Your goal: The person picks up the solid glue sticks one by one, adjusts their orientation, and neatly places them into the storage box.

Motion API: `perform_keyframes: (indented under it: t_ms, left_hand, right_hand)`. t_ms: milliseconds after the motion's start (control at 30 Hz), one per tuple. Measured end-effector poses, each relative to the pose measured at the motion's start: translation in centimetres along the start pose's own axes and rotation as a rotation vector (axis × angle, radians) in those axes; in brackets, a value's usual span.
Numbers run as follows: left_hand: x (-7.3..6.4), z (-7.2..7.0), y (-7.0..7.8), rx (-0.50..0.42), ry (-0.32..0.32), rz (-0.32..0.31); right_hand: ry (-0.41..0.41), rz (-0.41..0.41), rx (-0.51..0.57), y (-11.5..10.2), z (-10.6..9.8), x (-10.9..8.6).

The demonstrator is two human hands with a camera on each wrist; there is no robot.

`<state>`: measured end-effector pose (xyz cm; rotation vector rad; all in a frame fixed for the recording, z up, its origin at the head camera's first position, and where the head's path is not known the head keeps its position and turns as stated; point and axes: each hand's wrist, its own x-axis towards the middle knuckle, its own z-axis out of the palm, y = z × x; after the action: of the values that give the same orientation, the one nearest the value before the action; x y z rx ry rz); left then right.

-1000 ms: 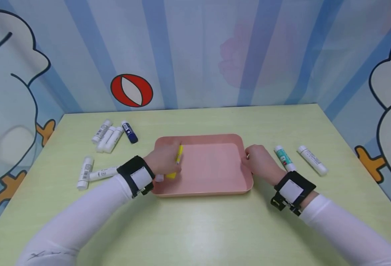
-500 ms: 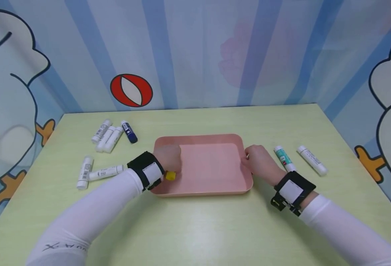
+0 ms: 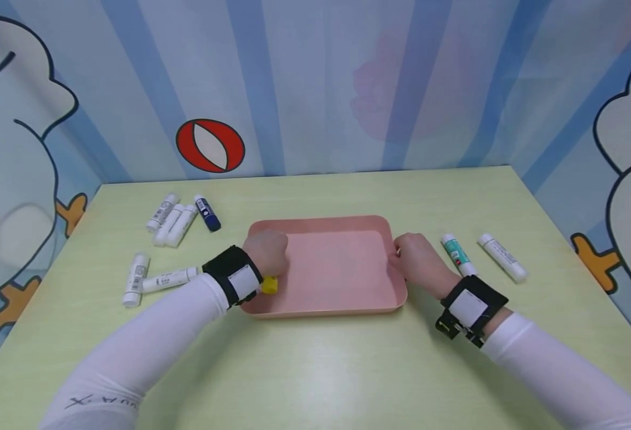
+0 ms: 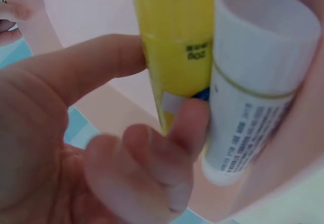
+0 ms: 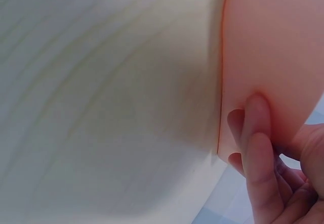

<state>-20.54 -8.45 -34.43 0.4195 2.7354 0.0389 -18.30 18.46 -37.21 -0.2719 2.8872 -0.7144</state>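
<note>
My left hand (image 3: 267, 252) is over the left end of a pink tray (image 3: 342, 306). It pinches a yellow glue stick (image 4: 177, 57) between thumb and fingers. A white glue stick (image 4: 253, 87) lies right alongside the yellow one, by the tray wall in the left wrist view. From the head, just a yellow end shows below the hand, and the white stick is hidden. My right hand (image 3: 421, 263) grips the tray's right rim; in the right wrist view its fingers (image 5: 260, 158) lie against the pink wall.
Several white glue sticks (image 3: 181, 226) and a dark blue one (image 3: 208, 214) lie at the back left. Two more white sticks (image 3: 135, 279) lie nearer on the left. To the right are a green-and-white stick (image 3: 458, 254) and a white one (image 3: 503, 258).
My left hand first moved toward the tray with the yellow glue stick, turning it down into the left end, then shifted slightly left. The right hand has stayed on the rim.
</note>
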Motion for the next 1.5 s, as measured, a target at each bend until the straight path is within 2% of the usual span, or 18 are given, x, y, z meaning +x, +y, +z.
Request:
perform_keyframes:
  t_ms: [133,300,500,700,800,933,1067,1167,1267,1367,1500]
  left_hand:
    - [0.1,0.1,-0.1,0.019,0.006,0.003]
    - [0.2,0.5,-0.5,-0.002,0.018,-0.005]
    - [0.2,0.7,-0.9,-0.017,0.074,-0.005]
    - [-0.6,0.2,-1.4,-0.014,0.17,0.048]
    - [-1.1,-0.1,-1.8,-0.053,0.182,0.088]
    - [-1.9,-0.1,-2.6,-0.061,0.195,0.167]
    - [-2.8,0.0,-3.6,-0.061,0.238,0.194]
    - [-3.4,0.4,-4.7,-0.065,0.276,0.178]
    - [-3.7,0.9,-5.6,-0.098,0.28,0.126]
    - [-3.8,1.2,-6.2,-0.169,0.242,0.036]
    - [-3.8,1.6,-6.7,-0.313,0.145,-0.075]
  right_hand:
    - [0.005,-0.004,-0.01,0.0,0.0,0.0]
    - [-0.007,0.007,-0.003,0.0,-0.1,0.0]
    - [-0.025,-0.003,-0.003,0.1,-0.3,-0.1]
    - [-0.048,0.023,0.05,0.6,-1.7,-0.6]
    - [-0.012,-0.004,0.052,1.1,-2.8,-1.0]
    - [0.035,-0.03,0.034,2.1,-4.1,-1.7]
    - [0.088,-0.039,-0.006,3.1,-4.9,-2.6]
    - [0.14,-0.05,-0.052,3.9,-5.2,-3.4]
    - [0.182,-0.062,-0.113,4.8,-5.3,-4.1]
    - [0.204,-0.07,-0.178,5.6,-5.3,-4.7]
    - [0.24,-0.067,-0.259,6.7,-4.9,-5.5]
